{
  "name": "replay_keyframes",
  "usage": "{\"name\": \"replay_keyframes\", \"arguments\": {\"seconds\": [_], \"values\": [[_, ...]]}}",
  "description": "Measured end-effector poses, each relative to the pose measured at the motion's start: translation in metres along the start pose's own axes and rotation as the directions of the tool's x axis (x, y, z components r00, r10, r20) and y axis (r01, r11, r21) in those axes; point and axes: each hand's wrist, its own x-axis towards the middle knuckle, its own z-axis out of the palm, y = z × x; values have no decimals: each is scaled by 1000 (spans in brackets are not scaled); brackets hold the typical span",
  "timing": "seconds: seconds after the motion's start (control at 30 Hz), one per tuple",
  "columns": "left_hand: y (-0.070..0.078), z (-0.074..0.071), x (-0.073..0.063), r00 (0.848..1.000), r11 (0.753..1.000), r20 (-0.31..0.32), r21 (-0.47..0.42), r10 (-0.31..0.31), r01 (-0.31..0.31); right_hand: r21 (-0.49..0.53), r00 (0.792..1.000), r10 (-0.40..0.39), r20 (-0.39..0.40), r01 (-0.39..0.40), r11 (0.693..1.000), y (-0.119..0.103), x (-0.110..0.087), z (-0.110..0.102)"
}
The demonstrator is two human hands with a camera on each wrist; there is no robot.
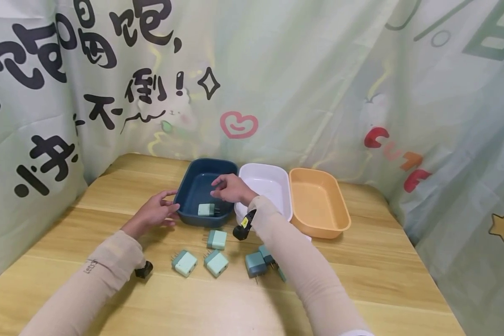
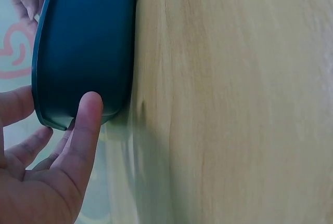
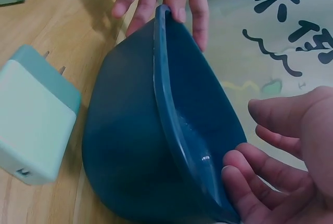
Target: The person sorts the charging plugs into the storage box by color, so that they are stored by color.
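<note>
A navy blue bin [image 1: 184, 186] stands on the table, and a mint-green wall charger [image 1: 206, 209] with metal prongs lies inside it near the front. At the bin's left side, my left hand [image 1: 154, 211] touches the wall and rim with spread, mostly straight fingers [image 2: 88, 112]. Over the right part of the bin hangs my right hand [image 1: 231, 189], its fingers loosely bent and nothing between them. In the right wrist view its fingertips [image 3: 234, 169] are right at the rim. Several mint-green chargers [image 1: 216, 263] lie in front of the bin.
To the right stand a white bin [image 1: 265, 171], partly behind my right arm, and an orange bin [image 1: 321, 205]. A dark blue charger [image 1: 256, 264] and other green ones lie beside my right forearm, which partly covers them. A printed curtain [image 1: 285, 84] hangs behind the table [image 1: 218, 308].
</note>
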Motion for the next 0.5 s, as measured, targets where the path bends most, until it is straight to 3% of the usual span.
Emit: {"name": "replay_keyframes", "arguments": {"seconds": [0.2,0.5], "values": [[-2,-2,0,1000,1000,1,-2,2,-2,99,999,-13,29,10,995,0,-8,-4],[-2,0,0,1000,1000,8,-10,0,1,155,999,6,39,-12,988,1,-24,-8]]}}
